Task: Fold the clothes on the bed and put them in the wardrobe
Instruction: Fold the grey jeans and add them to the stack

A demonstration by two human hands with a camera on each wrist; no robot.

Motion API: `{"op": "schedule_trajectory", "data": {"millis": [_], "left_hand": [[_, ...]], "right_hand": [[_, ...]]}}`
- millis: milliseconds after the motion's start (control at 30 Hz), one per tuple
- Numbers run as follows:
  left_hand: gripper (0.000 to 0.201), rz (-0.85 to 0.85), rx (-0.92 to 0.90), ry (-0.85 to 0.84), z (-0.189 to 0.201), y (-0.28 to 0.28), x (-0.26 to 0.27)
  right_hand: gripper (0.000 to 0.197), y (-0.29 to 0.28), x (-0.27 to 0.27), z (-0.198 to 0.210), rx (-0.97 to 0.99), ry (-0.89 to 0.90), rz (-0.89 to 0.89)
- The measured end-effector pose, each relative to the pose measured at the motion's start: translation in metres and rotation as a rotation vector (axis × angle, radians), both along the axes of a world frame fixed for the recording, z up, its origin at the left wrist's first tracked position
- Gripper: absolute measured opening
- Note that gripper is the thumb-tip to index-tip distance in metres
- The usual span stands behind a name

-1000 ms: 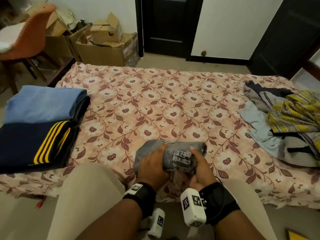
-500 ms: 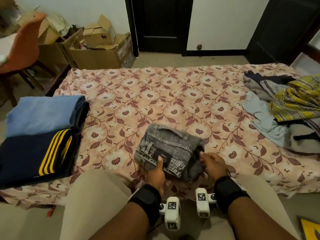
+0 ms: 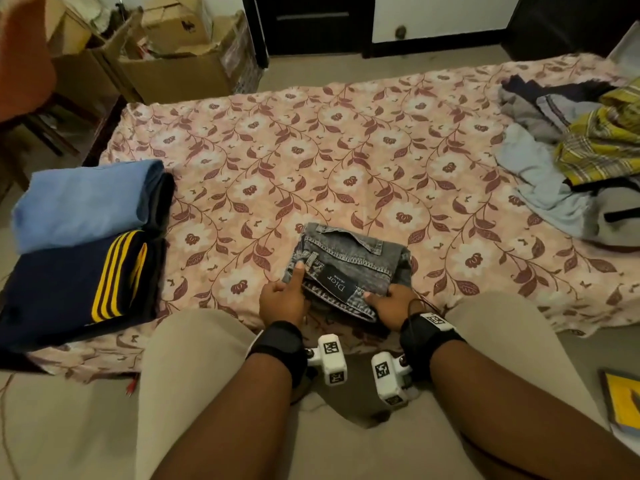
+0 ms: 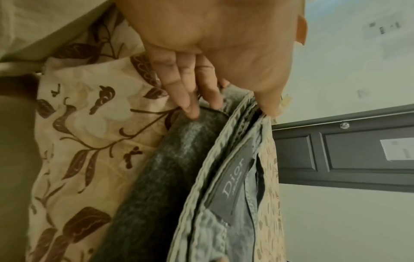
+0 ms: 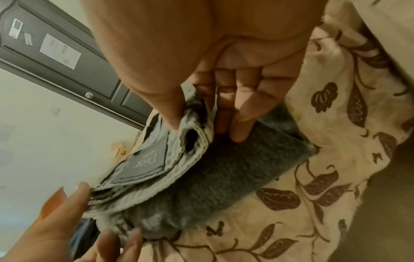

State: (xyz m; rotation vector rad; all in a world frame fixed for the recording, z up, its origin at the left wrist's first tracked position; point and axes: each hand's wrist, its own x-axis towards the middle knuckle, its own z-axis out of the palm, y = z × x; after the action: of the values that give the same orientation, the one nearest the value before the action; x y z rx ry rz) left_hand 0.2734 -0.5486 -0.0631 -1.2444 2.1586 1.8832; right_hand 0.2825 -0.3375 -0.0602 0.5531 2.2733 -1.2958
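Folded grey jeans [image 3: 349, 268] now down flat on bed [image 3: 346, 150], lower centre of frame, no longer lifted. Left hand [image 3: 282, 299] and right hand [image 3: 389, 304] pinch near corners. Fold done; stacking next.

Dark doors [image 3: 313, 22], white wall [image 3: 440, 12], beige floor [image 3: 381, 69], cardboard boxes [image 3: 173, 60], perhaps an orange chair [image 3: 24, 57]

- Folded jeans [image 3: 349, 268]: washed grey denim, with a dark label in pale lettering.
- Bedsheet [image 3: 346, 161]: pale pink, with dark maroon leaves and vines and cream flowers.
- Folded top [image 3: 83, 199]: light blue.
- Folded garment [image 3: 69, 289]: navy with yellow-orange stripes.
- Checked cloth [image 3: 602, 147] in the loose pile: yellow plaid.
- Light garment [image 3: 540, 181] beside it: pale grey-blue.
- Wrist straps [image 3: 277, 344]: black.
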Motion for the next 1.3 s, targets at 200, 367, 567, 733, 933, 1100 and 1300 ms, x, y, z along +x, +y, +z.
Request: {"op": "schedule_trajectory", "data": {"millis": [200, 367, 567, 733, 933, 1100, 1300], "left_hand": [[0.074, -0.099, -0.023, -0.069, 0.012, 0.006, -0.012], [0.029, -0.028, 0.353, -0.015, 0.003, 0.005, -0.016], [0.027, -0.059, 0.216, -0.102, 0.006, 0.001, -0.013], [0.092, -0.320, -0.630, 0.002, 0.010, 0.005, -0.004], [0.062, -1.125, -1.320, 0.201, -0.003, 0.033, -0.034], [0.092, -1.530, -1.316, -0.291, 0.008, 0.040, -0.044], [0.060, -1.335, -1.225, 0.200, 0.014, 0.070, -0.064]], "right_hand": [[0.052, 0.003, -0.002, 0.002, 0.004, 0.031, 0.072], [0.046, 0.007, -0.002, 0.000, 0.135, -0.071, 0.089], [0.036, 0.006, -0.004, 0.008, 0.310, -0.164, 0.178], [0.117, -0.008, 0.001, -0.004, 0.494, -0.130, 0.056], [0.125, -0.033, -0.013, -0.007, 0.558, 0.244, 0.544], [0.103, -0.023, -0.012, -0.051, 0.541, 0.129, 0.646], [0.104, -0.020, -0.024, -0.041, 0.491, 0.091, 0.708]]}}
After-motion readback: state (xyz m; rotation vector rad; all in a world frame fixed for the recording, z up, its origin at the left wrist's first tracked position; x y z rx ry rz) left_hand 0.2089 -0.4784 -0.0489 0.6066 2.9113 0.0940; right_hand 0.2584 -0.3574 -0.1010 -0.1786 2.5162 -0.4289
